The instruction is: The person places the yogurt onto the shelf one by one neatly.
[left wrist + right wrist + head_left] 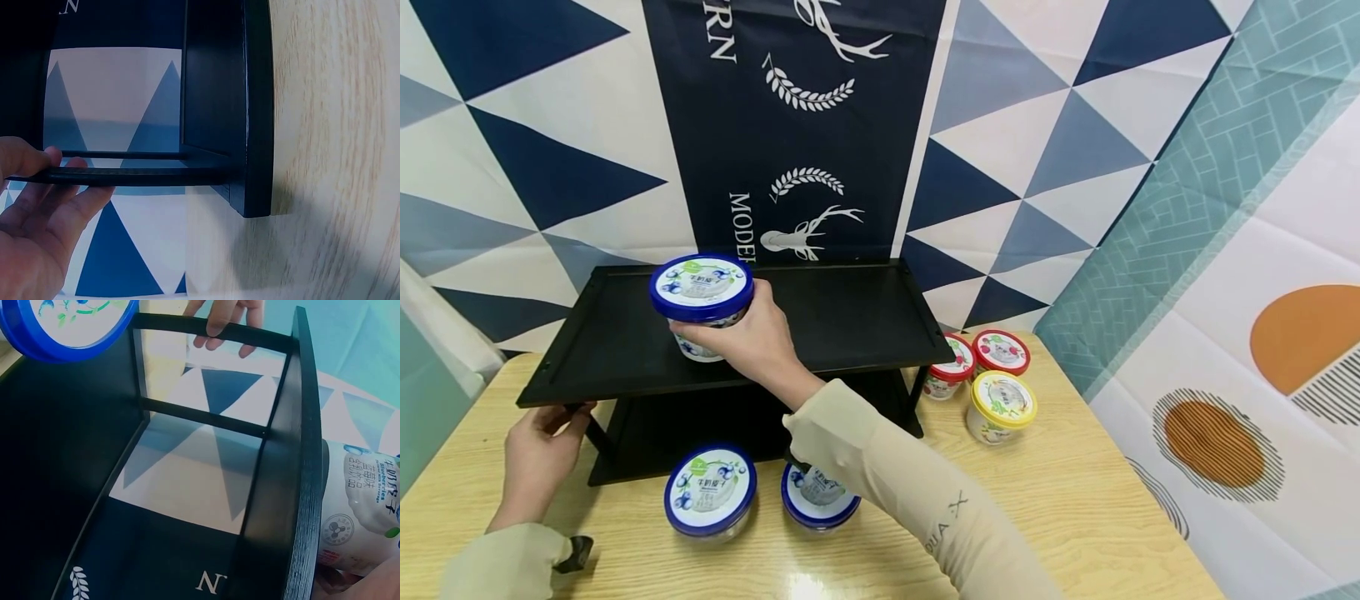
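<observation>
Hands both gripping, the right hand (756,337) holds a blue-lidded tub (702,286) at the black shelf's upper board (850,321) while the left hand (541,454) pinches a corner post (144,177).

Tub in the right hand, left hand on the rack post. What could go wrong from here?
1. The right hand grips the held tub by its side; released unevenly, it might tip on the upper shelf.
2. The left hand grips the rack post; a tug could shift everything.
3. The right sleeve overlaps another blue-lidded tub in the head view; dropping that arm may bump it.
</observation>
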Available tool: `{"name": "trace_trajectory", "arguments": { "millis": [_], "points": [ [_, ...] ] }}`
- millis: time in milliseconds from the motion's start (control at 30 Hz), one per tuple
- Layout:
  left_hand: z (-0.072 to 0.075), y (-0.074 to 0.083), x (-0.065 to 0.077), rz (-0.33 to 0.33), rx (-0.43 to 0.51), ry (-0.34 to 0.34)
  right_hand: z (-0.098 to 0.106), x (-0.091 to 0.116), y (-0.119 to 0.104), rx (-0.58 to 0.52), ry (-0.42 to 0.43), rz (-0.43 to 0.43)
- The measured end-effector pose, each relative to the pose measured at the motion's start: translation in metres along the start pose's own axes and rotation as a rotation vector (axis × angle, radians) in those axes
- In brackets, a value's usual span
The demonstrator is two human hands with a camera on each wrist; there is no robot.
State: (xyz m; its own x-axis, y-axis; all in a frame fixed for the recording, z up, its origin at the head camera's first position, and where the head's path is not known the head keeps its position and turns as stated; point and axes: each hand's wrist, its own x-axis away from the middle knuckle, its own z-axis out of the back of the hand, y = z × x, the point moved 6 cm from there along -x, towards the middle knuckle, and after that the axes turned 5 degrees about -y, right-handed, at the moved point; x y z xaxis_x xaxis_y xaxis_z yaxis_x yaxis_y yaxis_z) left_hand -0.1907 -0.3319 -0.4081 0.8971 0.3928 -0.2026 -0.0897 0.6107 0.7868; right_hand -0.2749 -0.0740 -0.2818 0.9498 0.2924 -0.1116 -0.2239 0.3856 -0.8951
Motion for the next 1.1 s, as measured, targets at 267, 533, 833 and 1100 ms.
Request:
{"name": "trace_trajectory", "arguments": {
  "millis": [267,533,833,1100],
  "points": [
    [0.0,-0.001,0.001,-0.003,-0.012,-0.006,-0.002,-0.001,0.0,-0.005,0.003,0.003],
    [-0.001,0.0,0.001,0.01,-0.023,-0.012,-0.008,-0.002,-0.001,0.008,-0.003,-0.007],
    [-0.001,-0.002,0.002,0.025,-0.019,-0.022,-0.018,-0.001,-0.006,0.022,0.009,-0.012],
    [-0.001,-0.002,0.002,0.019,-0.019,-0.022,-0.022,0.0,-0.008,0.022,0.011,-0.007]
  ]
}}
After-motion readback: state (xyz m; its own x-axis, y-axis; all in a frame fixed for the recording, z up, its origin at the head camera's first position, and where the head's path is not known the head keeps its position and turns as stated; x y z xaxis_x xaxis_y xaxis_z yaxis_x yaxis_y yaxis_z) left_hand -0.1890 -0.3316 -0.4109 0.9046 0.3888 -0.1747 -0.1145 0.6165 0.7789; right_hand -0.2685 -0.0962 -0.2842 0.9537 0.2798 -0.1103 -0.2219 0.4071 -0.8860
